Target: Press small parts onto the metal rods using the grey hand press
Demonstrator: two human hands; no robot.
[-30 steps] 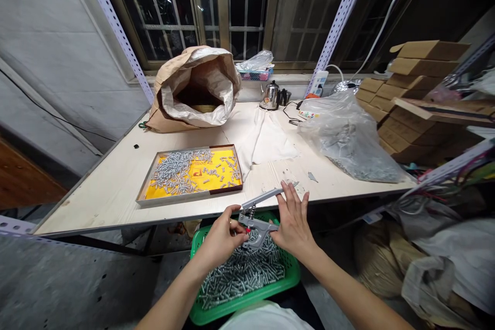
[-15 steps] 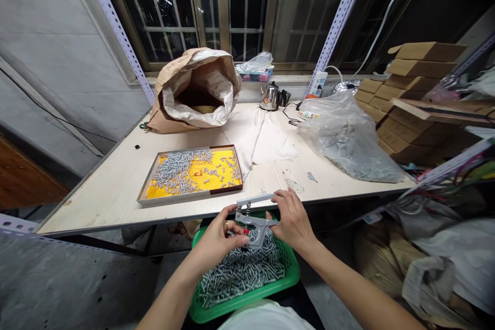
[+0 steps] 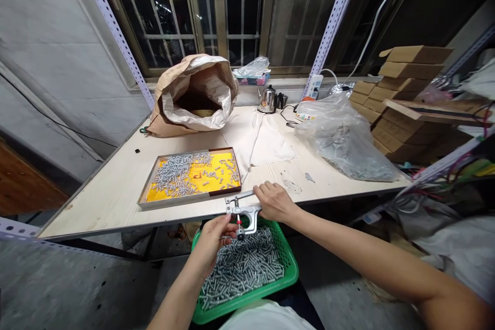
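Note:
My right hand (image 3: 275,200) is closed round the handles of grey metal snap pliers (image 3: 253,221). The pliers are held over the front edge of the table, their jaw pointing left. A spring and a small red piece (image 3: 239,222) show at the jaw. My left hand (image 3: 215,233) is beside the jaw with its fingers curled and thumb near them; what they hold, if anything, is too small to make out. Below both hands a green plastic basket (image 3: 247,303) holds many small ribbed metal pieces (image 3: 247,273), which look like screws or springs.
A shallow box (image 3: 189,199) with a yellow bottom and small metal pieces lies on the table (image 3: 108,206). Behind it are an open paper sack (image 3: 162,113), a white cloth (image 3: 270,139) and a kettle (image 3: 267,99). A clear plastic bag (image 3: 340,134) and stacked cartons (image 3: 410,69) stand right.
The pliers have moved slightly left and down, and my right hand has shifted back along the handles. My left hand has drawn a little away from the jaw. The view has shifted slightly.

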